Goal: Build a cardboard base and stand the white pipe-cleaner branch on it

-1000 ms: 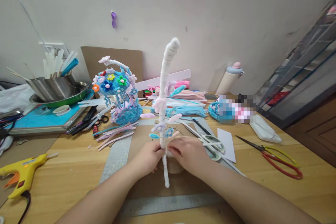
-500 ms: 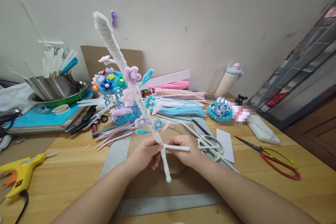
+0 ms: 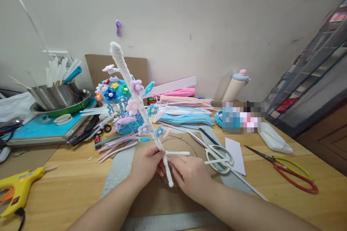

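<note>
A white, fuzzy-wrapped pipe-cleaner flower stem leans up and to the left, with lilac, pink and blue flowers and leaves along it. Near its foot it splits into short prongs, one pointing right and one down. My left hand is closed round the stem just above the split. Beside the downward prong, below the sideways one, my right hand has its fingers curled together; what they pinch is hidden. Under both hands lies a brown cardboard sheet with a drawn circle, on a grey cutting mat.
A yellow glue gun lies at left, red-and-yellow-handled scissors at right. White-handled scissors rest beside my right hand. Behind are pipe-cleaner bundles, a blue flowered pipe-cleaner piece, a metal bowl and a bottle.
The flower stem's top has come down and slightly right. My right hand has shifted from behind the sideways prong to below it, beside the downward prong. My left hand keeps its grip.
</note>
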